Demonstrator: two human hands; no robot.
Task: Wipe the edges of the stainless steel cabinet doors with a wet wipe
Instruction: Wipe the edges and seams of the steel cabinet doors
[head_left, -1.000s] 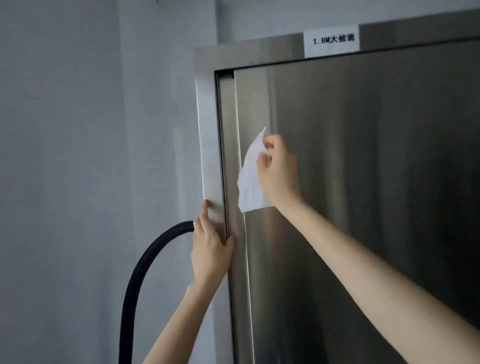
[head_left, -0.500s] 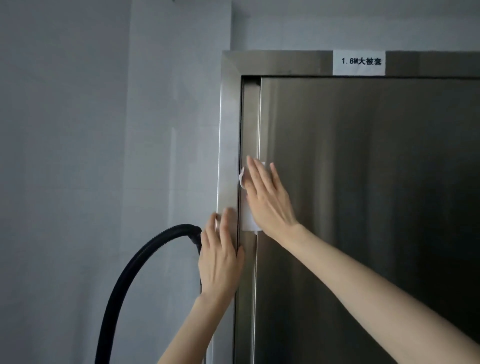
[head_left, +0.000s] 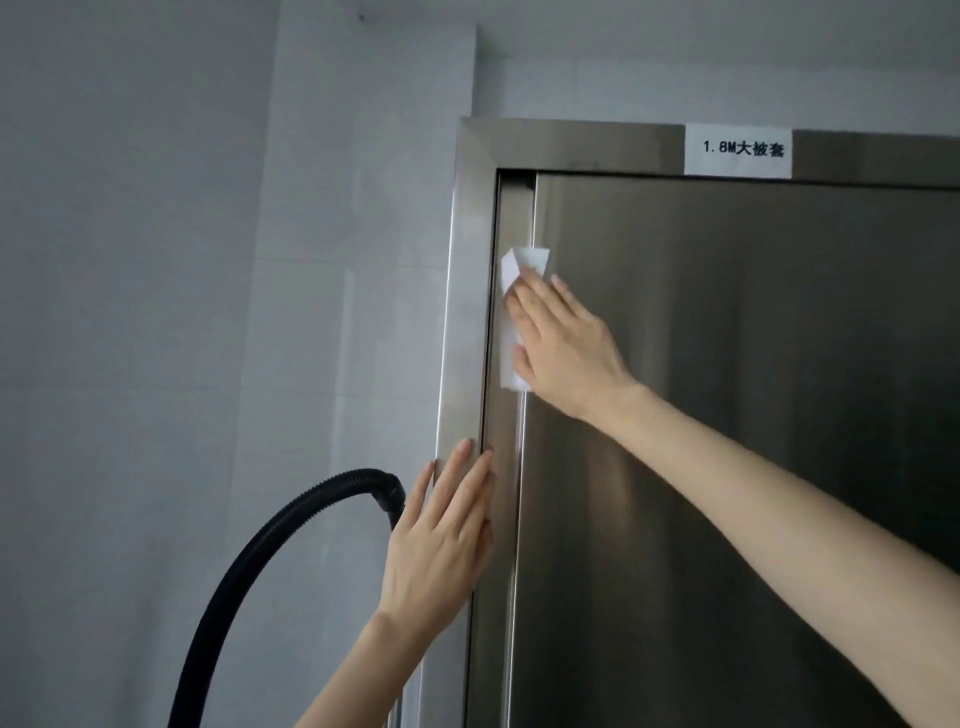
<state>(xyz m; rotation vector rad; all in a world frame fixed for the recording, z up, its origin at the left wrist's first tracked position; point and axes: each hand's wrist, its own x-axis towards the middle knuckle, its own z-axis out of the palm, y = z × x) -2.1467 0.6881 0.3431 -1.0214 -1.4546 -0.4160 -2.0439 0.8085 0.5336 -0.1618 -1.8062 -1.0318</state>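
Beside a grey tiled wall (head_left: 156, 260), the flat right hand (head_left: 566, 343) presses a white wet wipe (head_left: 522, 262) onto the stainless steel cabinet door edge (head_left: 521, 519), left hand (head_left: 441, 551) flat; most looks unwiped.

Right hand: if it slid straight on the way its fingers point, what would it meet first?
The right hand lies flat on the wipe, fingers pointing up and left. Going on, it would probably cross the recessed strip and meet the frame first, though the depth of that step is unclear.
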